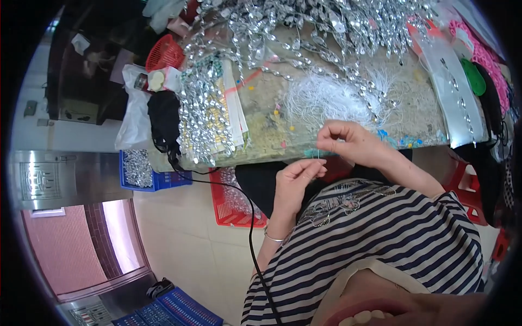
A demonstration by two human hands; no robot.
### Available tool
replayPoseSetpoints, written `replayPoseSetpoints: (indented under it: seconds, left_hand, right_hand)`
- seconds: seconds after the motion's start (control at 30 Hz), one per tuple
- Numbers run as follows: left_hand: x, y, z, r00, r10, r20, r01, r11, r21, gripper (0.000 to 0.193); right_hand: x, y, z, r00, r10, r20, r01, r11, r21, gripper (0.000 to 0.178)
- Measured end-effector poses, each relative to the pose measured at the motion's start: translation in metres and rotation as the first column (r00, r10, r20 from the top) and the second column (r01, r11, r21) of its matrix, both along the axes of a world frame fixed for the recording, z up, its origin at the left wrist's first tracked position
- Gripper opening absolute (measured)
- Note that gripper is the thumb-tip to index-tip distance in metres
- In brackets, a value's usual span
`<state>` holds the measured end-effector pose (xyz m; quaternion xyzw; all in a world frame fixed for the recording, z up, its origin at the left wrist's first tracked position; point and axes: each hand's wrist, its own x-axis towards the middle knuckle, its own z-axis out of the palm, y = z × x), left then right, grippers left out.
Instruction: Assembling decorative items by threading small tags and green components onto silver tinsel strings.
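My left hand [298, 182] is in front of the table's near edge, thumb and forefinger pinched together. Just above and to its right, my right hand [356, 144] is closed in a pinch too, over the table's edge. A very thin pale thread [319, 154] seems to run between the fingertips of both hands; its ends are too fine to make out. Behind my right hand a loose heap of white thread [321, 100] lies on the worn table [261, 130]. A strand of silvery beads [375, 92] crosses that heap.
Silver bead strands pile up [326, 27] at the back, and more hang [204, 114] at the left. A clear plastic bag [451, 87] lies at the right. Below stand a red basket [217, 204] and a blue crate [157, 179]. A black cable [251, 228] passes left of my arm.
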<state>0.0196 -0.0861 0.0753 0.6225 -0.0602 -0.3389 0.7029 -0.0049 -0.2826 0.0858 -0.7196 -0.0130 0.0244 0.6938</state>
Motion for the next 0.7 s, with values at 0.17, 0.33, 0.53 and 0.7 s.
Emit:
replayPoseSetpoints:
  seconds: [0.17,0.33,0.53,0.7]
  left_hand:
    - [-0.002,-0.005,0.009,0.998,0.047,0.033,-0.046,0.999,-0.029,0.018]
    - [-0.009,-0.007,0.010,0.994,0.034,0.101,-0.031,0.999,-0.034,0.018]
    - [-0.020,-0.007,0.011,0.995,0.051,0.080,-0.050,0.999,-0.010,0.017]
    - [-0.012,-0.008,0.018,0.983,0.003,0.182,-0.035,0.985,0.171,0.017]
  right_hand:
    - [-0.007,0.007,0.004,0.997,0.023,0.070,-0.019,0.998,-0.060,0.011]
    - [-0.017,0.008,0.004,0.983,0.026,0.184,0.001,0.989,-0.146,0.011]
    - [-0.028,0.009,0.003,0.989,0.007,0.144,0.013,0.990,-0.138,0.017]
    - [-0.024,0.010,-0.006,0.999,-0.035,0.035,0.038,0.997,-0.069,0.015]
